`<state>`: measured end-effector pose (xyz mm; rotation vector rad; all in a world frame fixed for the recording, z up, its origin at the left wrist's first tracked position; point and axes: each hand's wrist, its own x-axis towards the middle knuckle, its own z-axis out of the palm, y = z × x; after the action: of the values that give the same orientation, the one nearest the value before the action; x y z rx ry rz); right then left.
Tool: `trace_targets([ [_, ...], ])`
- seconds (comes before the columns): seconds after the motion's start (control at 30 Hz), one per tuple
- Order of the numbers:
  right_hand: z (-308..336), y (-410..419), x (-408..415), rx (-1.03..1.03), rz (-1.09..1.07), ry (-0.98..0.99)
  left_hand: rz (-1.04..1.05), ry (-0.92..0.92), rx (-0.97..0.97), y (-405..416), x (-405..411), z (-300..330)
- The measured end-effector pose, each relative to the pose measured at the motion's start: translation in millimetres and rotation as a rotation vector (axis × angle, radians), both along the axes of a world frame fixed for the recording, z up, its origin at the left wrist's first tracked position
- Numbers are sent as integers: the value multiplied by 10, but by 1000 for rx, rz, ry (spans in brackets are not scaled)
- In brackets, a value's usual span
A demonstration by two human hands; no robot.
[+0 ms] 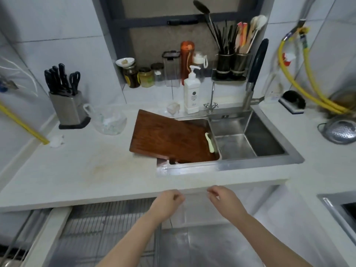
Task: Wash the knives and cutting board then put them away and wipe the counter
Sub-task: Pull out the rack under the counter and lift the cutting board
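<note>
Hands: left hand [167, 203] and right hand [224, 201], both pinching one thin clear sheet [194, 209]. One cutting board [171, 136] beyond them, tilted into sink [250, 135]. One knife block [70, 110] far left of left hand. White counter [77, 170], tiled walls

The white counter [81, 170] runs just beyond both hands. A knife block [70, 109] and plastic bag [109, 120] stand far left of them; the cutting board [169, 137] overhangs the sink [269, 132] straight ahead.
</note>
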<state>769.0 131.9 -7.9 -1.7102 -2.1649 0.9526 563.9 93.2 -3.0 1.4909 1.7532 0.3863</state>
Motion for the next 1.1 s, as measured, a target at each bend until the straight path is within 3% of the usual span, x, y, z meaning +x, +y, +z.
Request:
trace_targets([
  [0.37,-53,1302,114,-38,-167,88,60,-87,33,1589,415,-20],
  [0.6,-414,2246,-35,-166,-233,14,128,-167,-102,2913,460,-399],
  [0.8,-722,2816,-94,-216,-328,92,226,-206,-195,4012,515,-883],
  [1.1,-995,3137,-30,-206,-454,111,276,-154,-307,4690,689,-1393],
])
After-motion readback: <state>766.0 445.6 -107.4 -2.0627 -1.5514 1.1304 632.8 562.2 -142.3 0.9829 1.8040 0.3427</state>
